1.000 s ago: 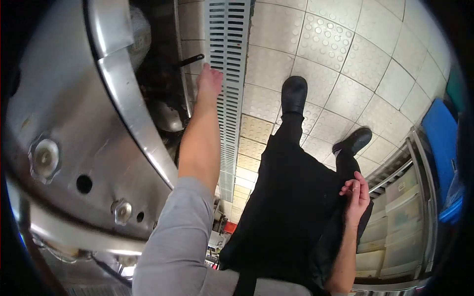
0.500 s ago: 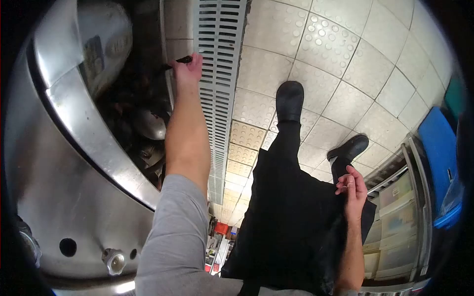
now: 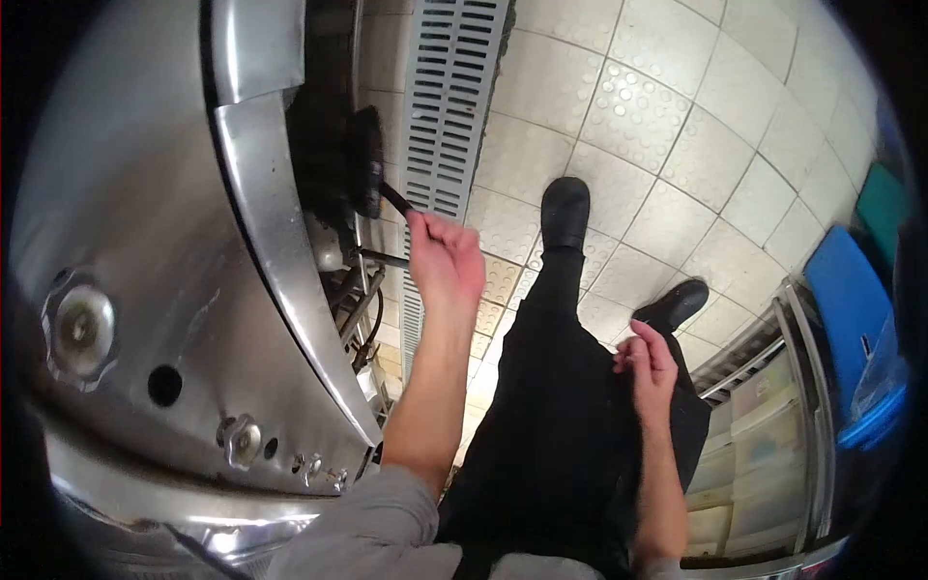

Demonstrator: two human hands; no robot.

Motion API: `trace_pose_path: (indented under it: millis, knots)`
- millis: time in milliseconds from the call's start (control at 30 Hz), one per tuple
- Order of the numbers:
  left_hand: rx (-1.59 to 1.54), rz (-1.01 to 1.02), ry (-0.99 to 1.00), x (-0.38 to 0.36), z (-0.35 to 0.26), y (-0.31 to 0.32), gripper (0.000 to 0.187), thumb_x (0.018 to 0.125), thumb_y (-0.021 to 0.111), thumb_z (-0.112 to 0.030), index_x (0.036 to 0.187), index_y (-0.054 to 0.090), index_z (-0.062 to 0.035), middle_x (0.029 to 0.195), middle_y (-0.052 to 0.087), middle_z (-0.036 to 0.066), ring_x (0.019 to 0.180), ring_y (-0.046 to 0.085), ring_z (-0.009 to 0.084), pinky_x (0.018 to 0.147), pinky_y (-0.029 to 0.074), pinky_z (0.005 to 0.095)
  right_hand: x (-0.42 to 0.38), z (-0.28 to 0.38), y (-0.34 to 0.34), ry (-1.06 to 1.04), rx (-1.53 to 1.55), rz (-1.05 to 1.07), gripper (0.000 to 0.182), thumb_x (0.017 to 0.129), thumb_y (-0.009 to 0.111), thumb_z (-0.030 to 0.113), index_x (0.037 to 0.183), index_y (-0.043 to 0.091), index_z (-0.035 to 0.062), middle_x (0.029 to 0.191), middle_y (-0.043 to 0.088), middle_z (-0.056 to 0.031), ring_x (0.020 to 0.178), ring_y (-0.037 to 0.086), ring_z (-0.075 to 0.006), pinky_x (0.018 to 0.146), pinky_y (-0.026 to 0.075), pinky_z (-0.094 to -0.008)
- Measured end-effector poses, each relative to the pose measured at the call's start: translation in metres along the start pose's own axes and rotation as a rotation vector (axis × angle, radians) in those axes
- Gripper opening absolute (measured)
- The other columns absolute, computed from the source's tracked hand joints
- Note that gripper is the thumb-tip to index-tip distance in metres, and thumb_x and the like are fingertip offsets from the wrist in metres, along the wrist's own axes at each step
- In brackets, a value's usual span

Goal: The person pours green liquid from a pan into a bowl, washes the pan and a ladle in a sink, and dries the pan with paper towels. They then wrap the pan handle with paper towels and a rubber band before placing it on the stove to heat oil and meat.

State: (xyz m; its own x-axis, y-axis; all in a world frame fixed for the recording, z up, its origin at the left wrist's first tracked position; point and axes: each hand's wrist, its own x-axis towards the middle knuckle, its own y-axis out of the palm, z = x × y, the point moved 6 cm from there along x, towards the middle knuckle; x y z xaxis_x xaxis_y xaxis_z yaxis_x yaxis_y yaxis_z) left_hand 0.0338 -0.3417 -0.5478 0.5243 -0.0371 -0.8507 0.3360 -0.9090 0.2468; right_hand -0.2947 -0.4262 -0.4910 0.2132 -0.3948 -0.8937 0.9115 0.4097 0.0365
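Note:
My left hand (image 3: 447, 259) is closed around the thin dark handle of a black brush (image 3: 364, 162). The brush's long dark head is at the edge of the opening under the steel unit, beside the floor grating; its finer detail is too dark to make out. My right hand (image 3: 647, 363) hangs in front of my dark trousers, fingers loosely bent and apart, with nothing visible in it.
On the left stands a steel cooking unit (image 3: 145, 242) with knobs (image 3: 242, 441) and pipes beneath it. A slotted drain grating (image 3: 449, 106) runs along the tiled floor (image 3: 551, 106). To the right are a metal rack (image 3: 807, 387) and a blue board (image 3: 839, 300).
My left hand has drawn back toward me and away from the unit's underside, bringing the brush head into view. My right hand has shifted slightly left, its fingers a little more bent.

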Motion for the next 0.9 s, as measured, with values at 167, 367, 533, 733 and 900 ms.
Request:
trace_pose_path:
  millis: [167,367,533,733,900]
  knots:
    - [-0.425,0.054,-0.625,-0.142,0.021,0.048,0.032,0.108,0.044,-0.033,0.086,0.051,-0.0113,0.063,0.041,-0.007,0.051,0.038,0.0064,0.052,0.032,0.0247,-0.009,0.066,0.028,-0.457,-0.338,0.087,0.025,0.097,0.06,0.002,0.122,0.063,-0.0023,0.1,0.067,-0.0118,0.091,0.067,-0.0175,0.08,0.054,-0.0301]
    - [-0.379,0.073,-1.077,-0.295,0.034,0.069,0.036,0.109,0.039,-0.039,0.088,0.052,-0.0126,0.061,0.038,-0.007,0.049,0.037,0.0071,0.052,0.033,0.0245,-0.07,0.169,0.019,-0.951,-0.589,0.073,0.044,0.086,0.07,-0.001,0.128,0.058,0.0004,0.119,0.063,-0.0186,0.109,0.06,-0.0369,0.091,0.052,-0.0402]
    - [0.136,0.259,-1.17,-0.41,-0.005,0.074,0.038,0.11,0.037,-0.038,0.088,0.056,-0.0135,0.06,0.038,-0.007,0.047,0.036,0.0061,0.048,0.03,0.0248,-0.169,0.233,0.016,-1.125,-0.804,0.18,0.054,0.087,0.071,0.007,0.137,0.052,0.0018,0.12,0.058,-0.0212,0.11,0.058,-0.0391,0.095,0.05,-0.0433]
    - [0.168,0.479,-1.2,-0.506,-0.07,0.113,0.033,0.109,0.043,-0.037,0.086,0.053,-0.0148,0.06,0.036,-0.008,0.049,0.035,0.0063,0.049,0.031,0.0243,-0.315,0.302,0.027,-1.281,-0.995,0.225,0.057,0.09,0.069,0.013,0.143,0.049,0.0054,0.111,0.06,-0.0146,0.104,0.061,-0.034,0.092,0.051,-0.0429]
    - [0.151,0.649,-1.258,-0.572,-0.122,0.165,0.037,0.111,0.033,-0.038,0.088,0.048,-0.0127,0.061,0.041,-0.007,0.049,0.042,0.0066,0.053,0.035,0.0265,-0.378,0.331,0.04,-0.857,-0.376,0.222,0.043,0.104,0.055,0.029,0.134,0.056,-0.0007,0.105,0.068,-0.0091,0.09,0.067,-0.0185,0.08,0.057,-0.0344]
